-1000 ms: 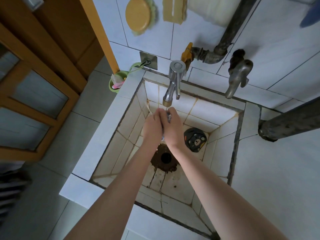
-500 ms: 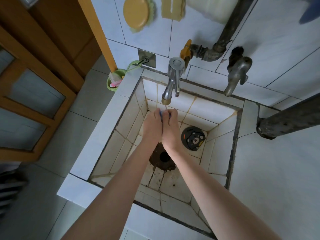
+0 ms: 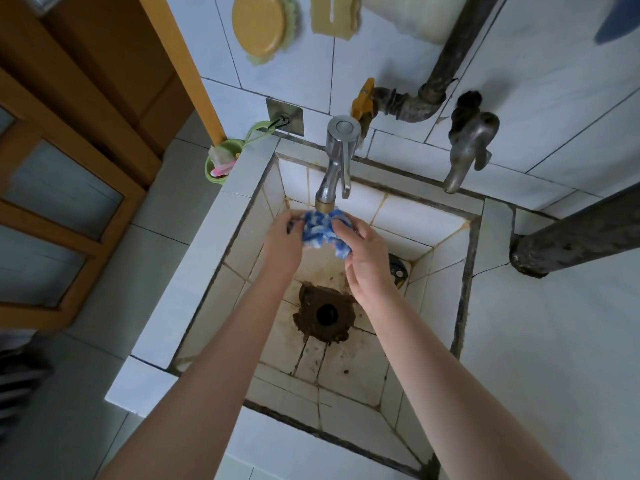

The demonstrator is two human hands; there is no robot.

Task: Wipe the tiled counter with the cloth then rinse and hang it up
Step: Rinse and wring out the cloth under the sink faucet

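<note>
So we've got the cloth point(image 3: 323, 230) bunched under the tap point(image 3: 334, 168), left hand point(image 3: 282, 244) and right hand point(image 3: 365, 258) both gripping it. Stained tiled sink point(image 3: 446, 271), rusty drain point(image 3: 325, 315), white wall tiles.

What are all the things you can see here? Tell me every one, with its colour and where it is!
cloth: 1, blue and white, under the shiny tap, held in both hands
shiny tap: 1, silver, on the back rim of the sink
dull tap: 1, grey, on the wall to the right
sink: 1, white tiles, stained, in the middle
drain hole: 1, dark with a brown ring, sink floor
pipe: 1, dark, running up the wall
valve handle: 1, yellow, on the pipe's end
cup: 1, green, hanging left of the sink
round scrubber: 1, yellow, on the wall
left hand: 1, gripping the cloth's left side
right hand: 1, gripping the cloth's right side
</note>
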